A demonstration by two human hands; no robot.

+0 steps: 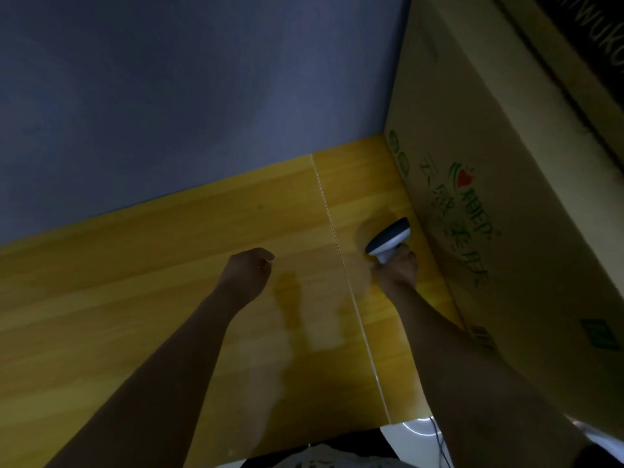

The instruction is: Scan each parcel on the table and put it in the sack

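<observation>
My right hand (396, 269) grips the handle of a white and dark handheld scanner (390, 239), whose head points left just above the yellow wooden table (169, 282). My left hand (248, 273) hovers over the middle of the table with its fingers curled under and nothing visible in it. No parcel and no sack show in the head view.
A large cardboard box (489, 204) with green and red print stands on the table's right side, close to the scanner. A grey wall (185, 79) rises behind the table. A thin seam (341, 258) divides the tabletop. A cable (439, 440) hangs below the near edge.
</observation>
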